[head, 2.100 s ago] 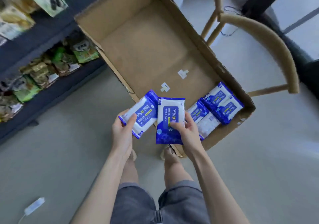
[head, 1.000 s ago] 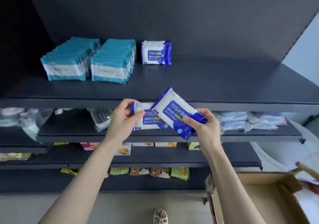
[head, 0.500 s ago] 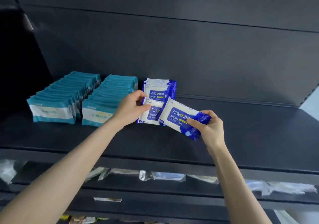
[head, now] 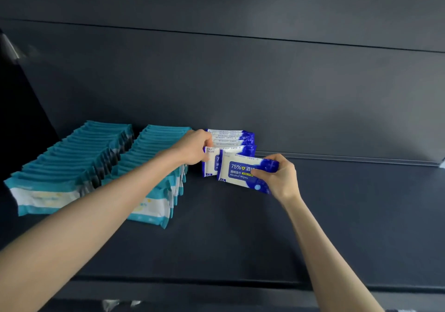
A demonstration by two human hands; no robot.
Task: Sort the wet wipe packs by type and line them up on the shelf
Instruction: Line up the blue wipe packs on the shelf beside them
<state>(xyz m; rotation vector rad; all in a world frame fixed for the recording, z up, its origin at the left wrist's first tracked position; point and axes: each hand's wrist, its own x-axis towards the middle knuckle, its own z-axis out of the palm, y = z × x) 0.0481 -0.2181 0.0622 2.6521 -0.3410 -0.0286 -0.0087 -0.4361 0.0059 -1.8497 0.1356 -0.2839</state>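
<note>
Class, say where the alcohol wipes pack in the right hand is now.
Head view, centre: the pack, in the right hand, fronts the blue-and-white row, right of the teal rows.

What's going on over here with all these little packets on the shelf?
A person is stocking a dark shelf with wet wipe packs. Teal packs stand in two rows on the left. The left hand holds a blue pack against the short blue row at the back. The right hand pinches another blue pack just in front, not yet set in line.
</note>
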